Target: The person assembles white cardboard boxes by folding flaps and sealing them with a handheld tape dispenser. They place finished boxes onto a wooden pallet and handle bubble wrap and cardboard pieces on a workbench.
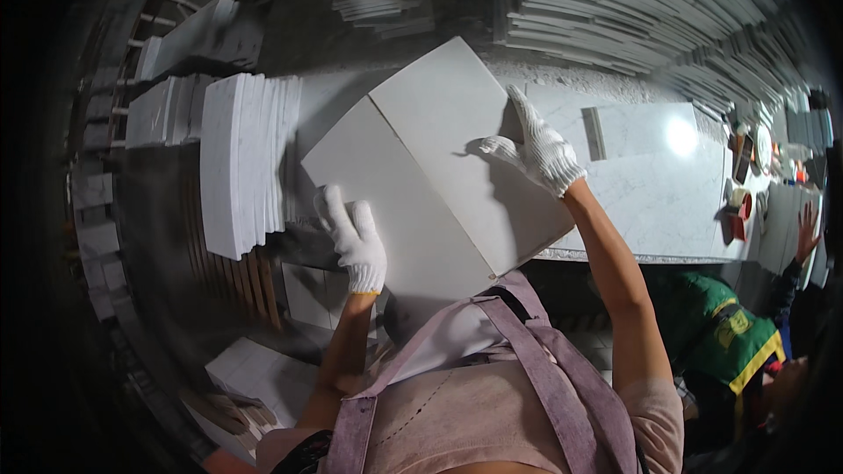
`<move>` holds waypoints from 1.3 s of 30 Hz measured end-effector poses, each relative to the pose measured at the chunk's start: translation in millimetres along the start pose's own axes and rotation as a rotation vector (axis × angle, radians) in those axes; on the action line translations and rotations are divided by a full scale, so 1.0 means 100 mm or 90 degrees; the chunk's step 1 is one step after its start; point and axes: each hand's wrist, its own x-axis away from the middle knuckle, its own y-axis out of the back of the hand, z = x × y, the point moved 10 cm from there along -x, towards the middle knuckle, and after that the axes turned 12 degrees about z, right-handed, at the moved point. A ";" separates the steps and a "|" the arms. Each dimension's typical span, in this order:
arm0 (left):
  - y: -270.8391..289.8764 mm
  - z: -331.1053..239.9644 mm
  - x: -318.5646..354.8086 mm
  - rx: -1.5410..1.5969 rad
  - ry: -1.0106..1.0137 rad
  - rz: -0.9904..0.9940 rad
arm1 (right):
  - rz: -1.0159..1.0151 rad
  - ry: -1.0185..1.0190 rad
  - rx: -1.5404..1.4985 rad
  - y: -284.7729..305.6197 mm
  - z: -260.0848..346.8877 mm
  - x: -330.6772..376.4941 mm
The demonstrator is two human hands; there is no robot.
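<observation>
On marble worktop (667, 193) edge: 2 white tiles side by side. Left hand (356, 241) fingers flat, released on left tile (395, 202); right hand (540, 154) fingers grip right tile (457, 132) edge.

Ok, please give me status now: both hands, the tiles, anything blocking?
Left hand flat on left white tile. Right hand gripping right white tile at far edge. Upright tile stack close on left.

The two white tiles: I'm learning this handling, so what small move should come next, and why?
Probably slide the left tile flush against the right tile. A seam shows between them, the left hand rests on the left tile's near edge, and the right hand grips the right tile's far edge.
</observation>
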 end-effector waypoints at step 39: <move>-1.06 -0.63 -2.00 -0.292 -0.106 0.211 | -0.720 -0.344 0.033 1.23 -2.93 3.65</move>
